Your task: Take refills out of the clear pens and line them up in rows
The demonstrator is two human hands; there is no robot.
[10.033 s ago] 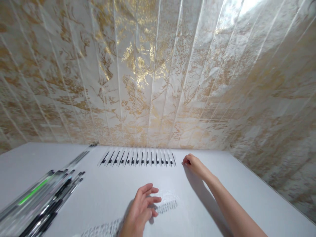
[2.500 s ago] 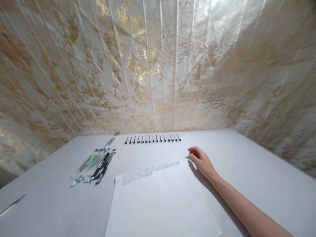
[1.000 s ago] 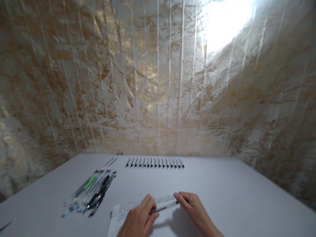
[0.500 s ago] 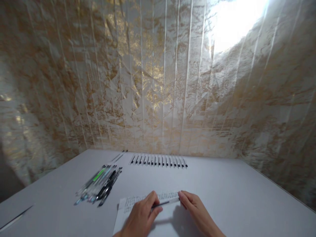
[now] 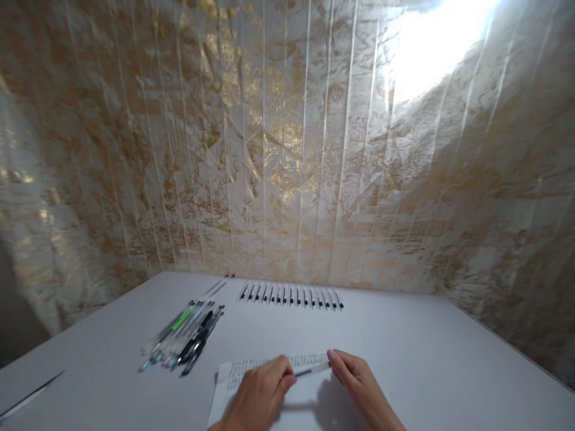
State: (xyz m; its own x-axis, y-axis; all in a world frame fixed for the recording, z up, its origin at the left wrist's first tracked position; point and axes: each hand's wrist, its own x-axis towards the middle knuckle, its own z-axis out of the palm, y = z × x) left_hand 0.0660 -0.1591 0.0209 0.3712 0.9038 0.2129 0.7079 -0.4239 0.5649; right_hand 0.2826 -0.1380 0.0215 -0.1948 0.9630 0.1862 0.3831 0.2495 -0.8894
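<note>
A slim pen point(image 5: 309, 371) with a pale, see-through length and a dark stretch is held level between my two hands. My left hand point(image 5: 260, 389) pinches its left end between thumb and curled fingers. The thumb and fingertips of my right hand point(image 5: 354, 377) close on the other end, where a dark tip shows. Whether the pen is in separate parts I cannot tell. Beneath both hands lies a white sheet of paper point(image 5: 220, 395) with rows of handwriting along its top, partly covered by my left hand.
A row of clear pens with black ends point(image 5: 290, 296) lies at the table's back. Left of the paper is a pile of mixed pens point(image 5: 184, 338), with two thin dark sticks point(image 5: 218, 285) behind it. Another slender dark piece point(image 5: 33, 395) rests at the left edge.
Less of the pen's dark stretch shows beside my left hand, whose fingers now cover more of it. My right hand has shifted slightly, and the whole view has moved a little.
</note>
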